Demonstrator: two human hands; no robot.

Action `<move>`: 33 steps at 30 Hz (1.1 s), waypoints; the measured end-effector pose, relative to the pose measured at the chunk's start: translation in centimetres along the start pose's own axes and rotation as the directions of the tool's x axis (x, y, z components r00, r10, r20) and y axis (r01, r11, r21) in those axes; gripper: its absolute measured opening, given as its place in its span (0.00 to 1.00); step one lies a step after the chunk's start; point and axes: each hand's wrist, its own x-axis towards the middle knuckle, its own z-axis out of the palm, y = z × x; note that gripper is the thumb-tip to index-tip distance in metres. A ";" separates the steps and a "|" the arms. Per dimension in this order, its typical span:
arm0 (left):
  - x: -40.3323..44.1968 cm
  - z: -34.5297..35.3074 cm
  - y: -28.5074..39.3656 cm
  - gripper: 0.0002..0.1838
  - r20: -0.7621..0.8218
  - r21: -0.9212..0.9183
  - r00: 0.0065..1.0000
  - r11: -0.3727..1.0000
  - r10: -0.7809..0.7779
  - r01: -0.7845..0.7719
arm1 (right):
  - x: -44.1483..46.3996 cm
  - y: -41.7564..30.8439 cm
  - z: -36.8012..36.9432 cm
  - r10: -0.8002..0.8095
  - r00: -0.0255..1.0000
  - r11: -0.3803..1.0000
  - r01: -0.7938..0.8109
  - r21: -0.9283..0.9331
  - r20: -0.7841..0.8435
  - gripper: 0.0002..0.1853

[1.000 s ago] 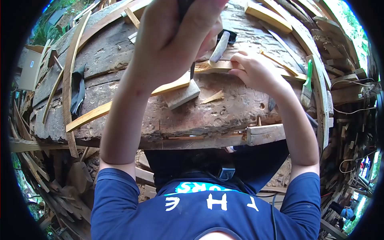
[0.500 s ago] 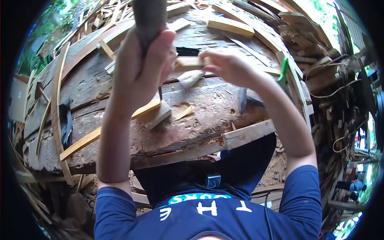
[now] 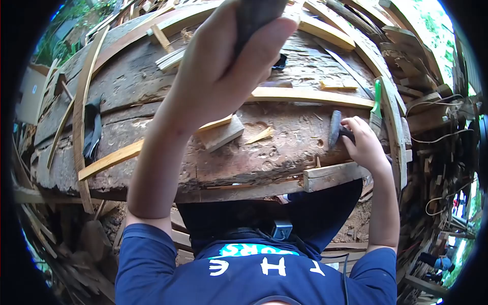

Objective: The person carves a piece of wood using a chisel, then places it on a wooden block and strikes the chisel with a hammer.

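Note:
My left hand [image 3: 223,66] is raised close to the camera, wrapped round a thick, dark, rounded handle [image 3: 258,20]; the handle's upper end is cut off by the frame and what lies below the fist is hidden. My right hand [image 3: 366,145] is at the right of the worn timber bench [image 3: 284,127], fingers closed on the dark handle of a hammer [image 3: 334,129]. The hammer lies on the wood, its grey head pointing left. A green-handled brush [image 3: 376,104] lies just beyond that hand. Behind the hammer runs a pale wooden strip [image 3: 315,96].
A wood block [image 3: 222,133] and a slanting batten [image 3: 112,160] lie near the left forearm. A small splinter [image 3: 261,135] sits mid-bench. Dark cloth-like material [image 3: 92,127] hangs at left. A board [image 3: 333,175] edges the front. Scrap timber is piled at right [image 3: 412,76].
My right hand has left the small pieces at the bench's middle and come right and nearer, onto the hammer handle. My left hand, still gripping the dark handle, has shifted right in view.

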 end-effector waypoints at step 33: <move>-0.2 -0.3 -0.3 0.13 0.008 0.028 1.000 0.999 -0.021 0.020 | 6.4 -21.9 -22.1 -0.190 0.937 0.978 0.153 -0.144 -0.294 0.15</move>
